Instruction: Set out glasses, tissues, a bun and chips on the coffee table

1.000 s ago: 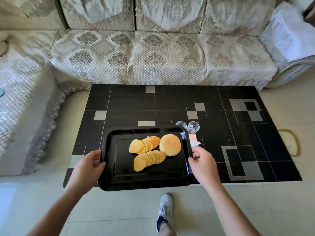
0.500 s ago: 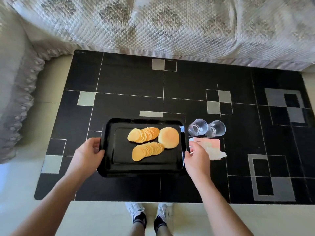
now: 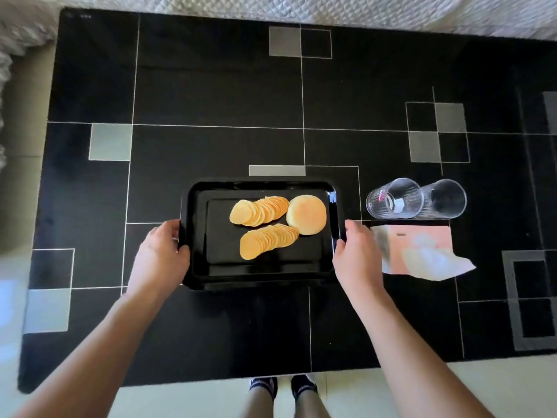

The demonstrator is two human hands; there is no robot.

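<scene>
The left hand (image 3: 159, 254) grips the left rim of the black tray (image 3: 262, 280), and the right hand (image 3: 357, 254) grips its right rim, over the worktop (image 3: 211, 95). On the tray lie a bun (image 3: 306, 214) and two rows of chips (image 3: 266, 236). Just right stand two glasses (image 3: 416, 199), with tissues (image 3: 422, 251) nearer.

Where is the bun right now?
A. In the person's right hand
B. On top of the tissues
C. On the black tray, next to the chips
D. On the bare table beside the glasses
C: the bun lies on the black tray, touching the chips.
</scene>
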